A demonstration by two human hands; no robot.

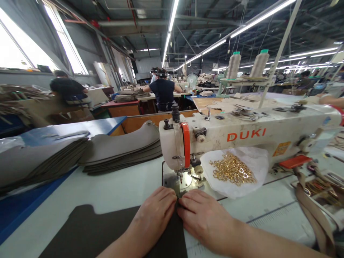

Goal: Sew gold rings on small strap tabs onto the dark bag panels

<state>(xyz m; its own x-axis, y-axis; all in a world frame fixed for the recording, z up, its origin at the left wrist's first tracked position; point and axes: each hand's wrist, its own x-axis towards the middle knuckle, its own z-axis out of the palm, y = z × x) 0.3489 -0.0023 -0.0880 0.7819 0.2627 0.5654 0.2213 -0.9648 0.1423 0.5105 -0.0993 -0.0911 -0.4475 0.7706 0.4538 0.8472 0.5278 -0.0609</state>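
Observation:
A large dark grey fabric panel (107,229) lies flat on the pale table, its upper right corner just in front of the sewing machine's needle area. My left hand (154,215) pinches the panel's edge there, fingers bent together. Close beside it, my right hand (202,213) has its fingers pressed together at the same corner, thumb hidden. The white sewing machine (215,132) stands right behind both hands, its presser foot partly covered. Gold metal rings (233,170) sit in a heap on a white sheet (259,161) to the right of the needle.
Stacked grey panels (126,147) lie at the left behind the panel, with another stack (34,161) farther left. A tray (319,190) and a hanging strap (309,211) are at the right. Thread cones (233,66) stand behind the machine. A person (162,91) sits ahead.

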